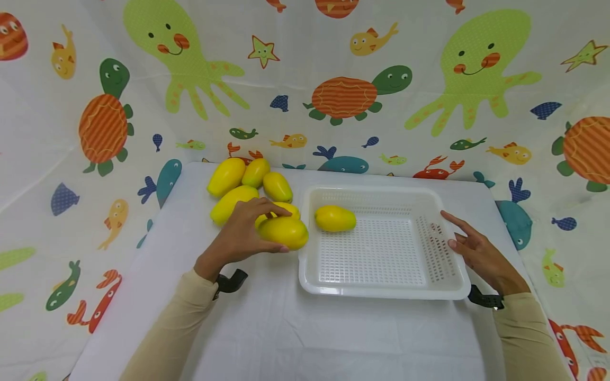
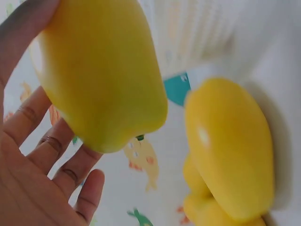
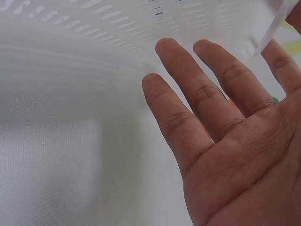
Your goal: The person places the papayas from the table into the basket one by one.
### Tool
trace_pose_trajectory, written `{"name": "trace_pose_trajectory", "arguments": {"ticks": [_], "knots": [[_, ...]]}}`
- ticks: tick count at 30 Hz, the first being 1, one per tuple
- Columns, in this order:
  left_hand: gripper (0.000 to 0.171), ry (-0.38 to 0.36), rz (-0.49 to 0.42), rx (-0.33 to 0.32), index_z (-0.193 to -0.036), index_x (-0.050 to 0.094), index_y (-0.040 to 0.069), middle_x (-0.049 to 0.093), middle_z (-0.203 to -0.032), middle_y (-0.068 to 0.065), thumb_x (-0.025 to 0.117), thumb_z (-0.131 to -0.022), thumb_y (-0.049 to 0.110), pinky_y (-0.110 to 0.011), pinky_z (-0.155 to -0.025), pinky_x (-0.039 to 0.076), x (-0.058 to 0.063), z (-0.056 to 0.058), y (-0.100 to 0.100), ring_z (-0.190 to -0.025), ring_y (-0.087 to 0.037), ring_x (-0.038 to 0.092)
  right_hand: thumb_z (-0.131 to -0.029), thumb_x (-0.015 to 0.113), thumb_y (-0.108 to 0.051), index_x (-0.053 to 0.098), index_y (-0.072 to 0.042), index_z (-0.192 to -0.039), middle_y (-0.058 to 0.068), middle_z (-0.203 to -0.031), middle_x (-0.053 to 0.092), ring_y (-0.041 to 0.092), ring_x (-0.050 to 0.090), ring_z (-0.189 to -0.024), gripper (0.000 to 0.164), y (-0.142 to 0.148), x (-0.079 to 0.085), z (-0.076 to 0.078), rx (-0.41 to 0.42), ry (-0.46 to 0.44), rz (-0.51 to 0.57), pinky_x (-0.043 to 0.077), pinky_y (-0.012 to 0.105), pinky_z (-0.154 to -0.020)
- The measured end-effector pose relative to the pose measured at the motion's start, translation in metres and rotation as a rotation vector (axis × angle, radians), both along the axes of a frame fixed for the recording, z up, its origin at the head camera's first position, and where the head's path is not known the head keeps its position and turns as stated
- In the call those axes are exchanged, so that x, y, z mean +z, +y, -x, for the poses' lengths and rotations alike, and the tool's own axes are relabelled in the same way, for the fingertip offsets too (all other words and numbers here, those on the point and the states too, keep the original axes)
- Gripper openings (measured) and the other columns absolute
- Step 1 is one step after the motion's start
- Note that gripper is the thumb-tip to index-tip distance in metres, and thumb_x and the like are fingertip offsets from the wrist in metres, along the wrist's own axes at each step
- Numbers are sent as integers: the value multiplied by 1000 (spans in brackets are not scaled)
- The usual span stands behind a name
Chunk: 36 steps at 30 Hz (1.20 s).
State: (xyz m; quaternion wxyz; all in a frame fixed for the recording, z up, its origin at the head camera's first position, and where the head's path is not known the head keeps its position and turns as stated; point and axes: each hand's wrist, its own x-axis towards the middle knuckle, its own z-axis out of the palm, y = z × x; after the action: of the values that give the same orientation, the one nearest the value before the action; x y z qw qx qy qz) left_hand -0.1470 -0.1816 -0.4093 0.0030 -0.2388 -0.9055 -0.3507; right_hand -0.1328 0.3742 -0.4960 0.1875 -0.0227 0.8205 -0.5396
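In the head view my left hand (image 1: 245, 227) holds a yellow, oblong, mango-like fruit (image 1: 284, 233) just left of the basket, thumb and fingertips against its sides. The left wrist view shows this fruit (image 2: 106, 70) close up, its small dark stem end pointing downward. A white perforated plastic basket (image 1: 381, 291) stands on the table with one similar fruit (image 1: 335, 218) at its left end. At the basket's right side is my right hand (image 1: 483, 256), index finger and thumb touching the rim. Its other fingers (image 3: 202, 94) extend nearly straight beside the basket wall in the right wrist view.
Several more yellow fruits (image 1: 235, 203) are grouped at the table's back left, one partly hidden behind the held fruit. A white cloth covers the table (image 1: 305, 338). Behind it hangs a sheet (image 1: 295, 69) printed with sea animals.
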Motion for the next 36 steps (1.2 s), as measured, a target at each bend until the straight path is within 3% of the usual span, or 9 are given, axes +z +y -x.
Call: {"name": "trace_pose_trajectory", "arguments": {"ticks": [8,13,15,23,36], "knots": [[62,17,-40,-109,-126,76,29,74,-118,10,96,-72,53,-46,-102,41,0,14,43,-109,-14,62,-111,56,-34,14,-52,-168,25,-173,27,-1,64,-122,73,0,0,0,0,-15,-30,60,60,-98],[62,9,-50,-162,-127,75,26,73,-116,9,95,-73,50,-44,-96,41,-4,20,69,-106,-11,61,-111,56,-36,14,-53,-167,24,-174,25,30,63,-137,73,1,0,1,-8,-24,-44,59,62,-99],[63,5,-44,-175,-127,75,25,73,-114,9,95,-73,51,-42,-93,40,-8,22,78,-104,-11,61,-111,56,-37,14,-54,-167,24,-175,24,36,60,-139,72,1,-1,2,-9,-25,-45,59,61,-99],[64,-4,21,-178,-125,75,24,73,-113,10,93,-74,57,-39,-92,35,-25,30,103,-106,-10,61,-111,56,-34,16,-52,-167,27,-172,27,-1,67,-117,72,2,-4,3,-7,-18,-17,63,54,-93],[70,81,249,-68,-124,74,22,77,-116,3,87,-74,70,-49,-103,37,-46,35,118,-110,-16,67,-111,56,-32,16,-50,-168,27,-171,30,0,67,-118,71,4,-2,3,7,-2,-6,63,54,-94]]}}
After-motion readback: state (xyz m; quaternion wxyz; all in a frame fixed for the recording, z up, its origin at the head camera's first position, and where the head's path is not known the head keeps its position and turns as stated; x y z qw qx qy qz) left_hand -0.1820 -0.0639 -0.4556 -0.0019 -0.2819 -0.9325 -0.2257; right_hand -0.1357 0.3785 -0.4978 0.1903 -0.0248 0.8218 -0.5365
